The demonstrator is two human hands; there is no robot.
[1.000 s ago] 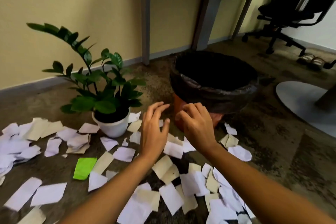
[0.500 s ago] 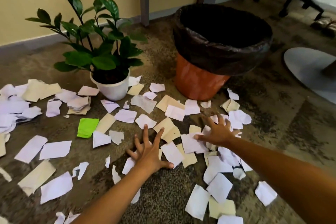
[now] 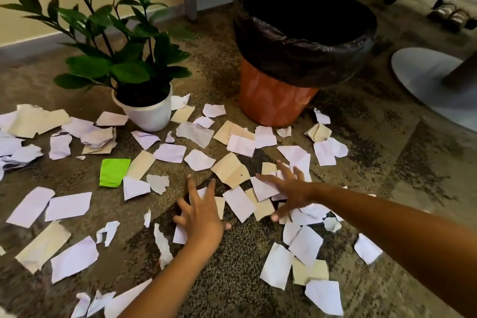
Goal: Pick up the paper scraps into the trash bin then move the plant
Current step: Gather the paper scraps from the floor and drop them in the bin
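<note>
— Across the carpeted floor [image 3: 361, 152], what can you make out, biggest things first?

— At far right the trash bin [image 3: 273, 100], orange, with a black liner [image 3: 304, 59] folded over its rim; the inside is too dark to read. Far left stands the plant [image 3: 116, 41] in a white pot [image 3: 147, 115], its tallest stem cut off by the top edge. A grey round base [image 3: 423, 80] at the right edge is only partly in view, and chair legs and a pair of sandals [image 3: 450, 14] at far right are half cropped.

— And the paper scraps [image 3: 170, 152]?

— White and tan pieces scattered all over the near floor, from the pot's foot to the bin's foot, plus one green scrap [image 3: 113, 171] left of centre. Some at the left and bottom edges run out of frame.

— The hands?

— Both spread flat, fingers splayed, pressing down on scraps and gripping nothing. The left hand [image 3: 200, 217] covers a white piece, mostly hidden beneath the palm. The right hand [image 3: 289, 188] lies on a small overlapping pile just right of it; how many pieces lie under it I cannot tell.
</note>
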